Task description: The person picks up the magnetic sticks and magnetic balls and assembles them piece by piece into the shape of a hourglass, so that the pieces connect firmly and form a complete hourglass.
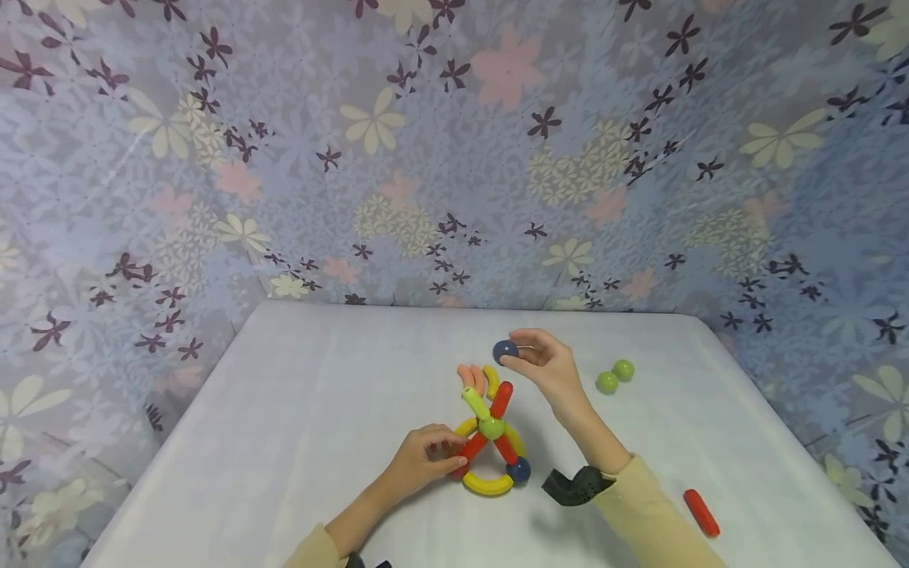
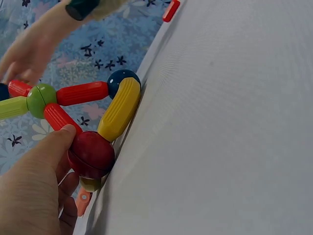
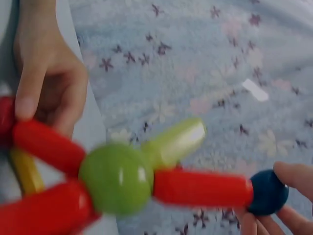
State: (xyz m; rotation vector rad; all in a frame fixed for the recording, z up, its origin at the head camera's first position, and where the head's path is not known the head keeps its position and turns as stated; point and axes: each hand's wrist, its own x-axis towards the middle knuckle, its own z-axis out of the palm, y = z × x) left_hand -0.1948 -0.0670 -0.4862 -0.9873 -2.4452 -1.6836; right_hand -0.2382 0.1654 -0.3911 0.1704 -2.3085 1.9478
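Note:
A toy structure of balls and rods stands on the table, with a green ball (image 1: 491, 428) at its middle. Two red rods slope down from that ball to a red ball (image 2: 92, 154) and a blue ball (image 1: 519, 471), over curved yellow pieces (image 1: 488, 484). A lime rod (image 1: 476, 402) and another red rod (image 1: 502, 400) point upward. My left hand (image 1: 429, 456) grips the red ball at the lower left corner, thumb by the rod's end. Between fingertips, my right hand (image 1: 550, 369) pinches a second blue ball (image 1: 505, 351); the head view shows it apart from the upper red rod's tip.
Behind the structure lie two salmon-coloured curved pieces (image 1: 472, 379) and a yellow one (image 1: 491, 382). Two green balls (image 1: 615, 377) sit at the right rear of the white table (image 1: 298, 394). A loose red rod (image 1: 701, 513) lies front right. Flowered cloth (image 1: 454, 158) hangs behind.

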